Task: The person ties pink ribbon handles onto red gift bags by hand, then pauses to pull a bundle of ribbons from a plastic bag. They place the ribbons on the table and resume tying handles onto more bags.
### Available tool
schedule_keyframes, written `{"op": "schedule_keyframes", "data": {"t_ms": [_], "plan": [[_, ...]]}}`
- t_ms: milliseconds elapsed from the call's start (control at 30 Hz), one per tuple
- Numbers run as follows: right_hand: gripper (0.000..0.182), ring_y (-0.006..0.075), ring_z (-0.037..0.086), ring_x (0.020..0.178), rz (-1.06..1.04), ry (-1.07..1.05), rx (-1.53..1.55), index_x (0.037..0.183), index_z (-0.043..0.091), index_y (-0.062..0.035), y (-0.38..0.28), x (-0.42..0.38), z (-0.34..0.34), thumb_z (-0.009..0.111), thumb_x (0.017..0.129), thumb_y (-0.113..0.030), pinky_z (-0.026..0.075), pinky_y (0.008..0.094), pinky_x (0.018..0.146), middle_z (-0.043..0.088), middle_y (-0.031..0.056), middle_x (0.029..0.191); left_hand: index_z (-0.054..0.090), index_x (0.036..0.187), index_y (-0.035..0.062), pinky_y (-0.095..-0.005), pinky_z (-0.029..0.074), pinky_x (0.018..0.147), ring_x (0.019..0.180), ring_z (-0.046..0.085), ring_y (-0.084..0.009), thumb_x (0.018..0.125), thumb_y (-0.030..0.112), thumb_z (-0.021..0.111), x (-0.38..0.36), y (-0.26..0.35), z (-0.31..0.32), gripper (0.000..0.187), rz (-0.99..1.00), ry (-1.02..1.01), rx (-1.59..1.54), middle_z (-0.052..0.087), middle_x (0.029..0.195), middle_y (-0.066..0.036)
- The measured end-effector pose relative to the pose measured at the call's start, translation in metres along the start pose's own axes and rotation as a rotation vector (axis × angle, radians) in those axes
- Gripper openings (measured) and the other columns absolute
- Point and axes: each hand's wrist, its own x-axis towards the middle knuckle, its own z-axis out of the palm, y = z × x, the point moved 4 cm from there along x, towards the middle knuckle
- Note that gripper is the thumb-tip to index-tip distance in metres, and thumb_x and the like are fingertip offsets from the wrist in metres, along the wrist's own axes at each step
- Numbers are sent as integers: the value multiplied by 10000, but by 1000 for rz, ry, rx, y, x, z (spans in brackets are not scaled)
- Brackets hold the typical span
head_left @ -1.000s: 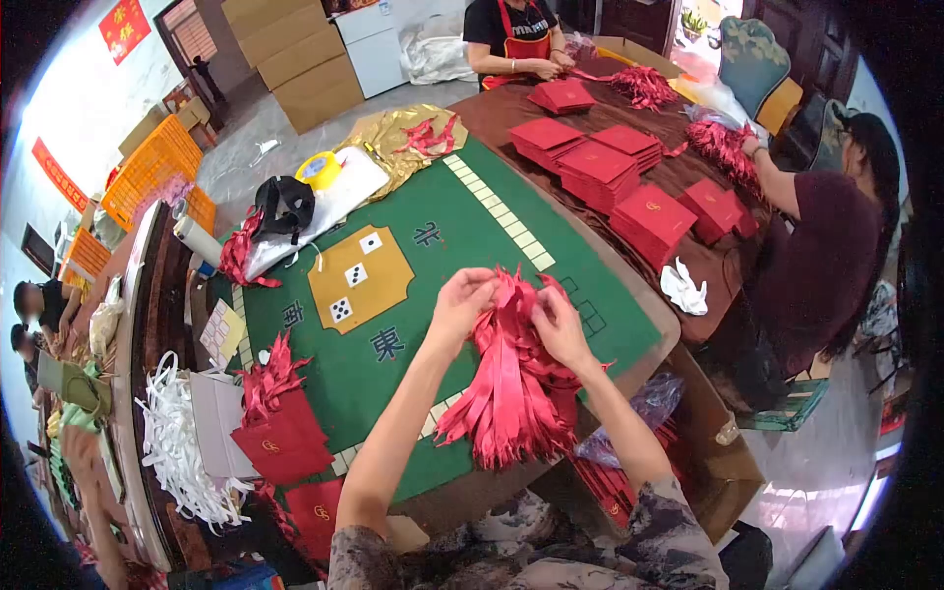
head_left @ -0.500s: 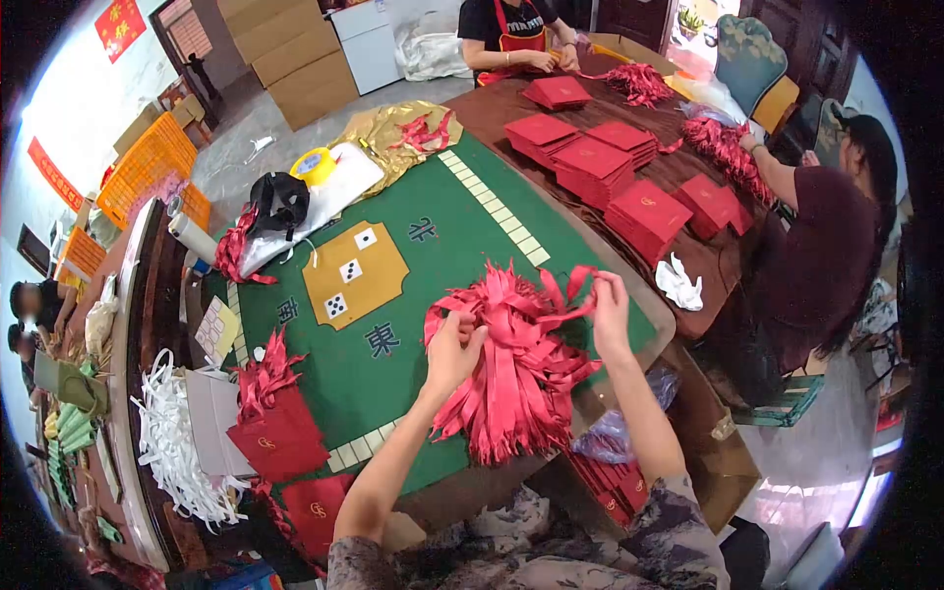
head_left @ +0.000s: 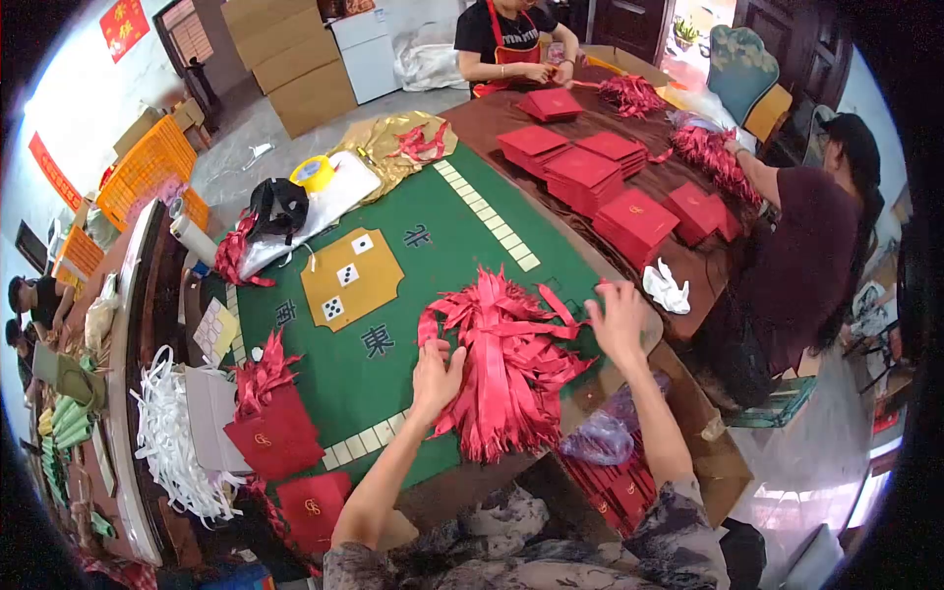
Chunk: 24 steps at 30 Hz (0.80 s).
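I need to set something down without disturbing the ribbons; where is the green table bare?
The green tabletop is bare between the yellow panel and the right-hand row of pale rectangles, bar printing, and between that panel and the near row. Crowded: the red ribbon pile; the brown cloth, under red bags.

Glossy, smooth red ribbons (head_left: 501,364); matt green cloth (head_left: 442,265).

Bright, even light over the green printed table mat (head_left: 447,261), soft shadows. White wall (head_left: 71,98) left of mat blown out, glare on glossy grey floor (head_left: 806,500) to its right. Fisheye bend, black corners.
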Motion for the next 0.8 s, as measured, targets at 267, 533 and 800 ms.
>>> {"op": "schedule_keyframes", "data": {"t_ms": [267,533,800], "plan": [[882,396,565,1088,47,-519,178,975,639,84,-113,-17,66,605,752,-768,478,527,868,626,242,1076,570,1143,-38,-500,496,868,994,613,-449,941,353,589,-31,19,25,440,-6,-201,56,612,1072,-287],[801,429,596,1050,25,-548,221,1130,516,80,-126,11,109,772,608,-472,503,491,913,594,289,1133,537,1247,-35,-445,490,871,1006,640,-367,967,248,565,-19,-19,99,398,-143,-147,-629,681,1041,-193],[661,397,619,997,-201,-545,200,1076,565,3,-108,42,134,758,632,-446,506,515,847,621,222,1050,396,1450,13,-364,421,1042,1280,504,-246,952,144,607,-61,38,59,556,-124,6,-628,537,1374,-153]]}}
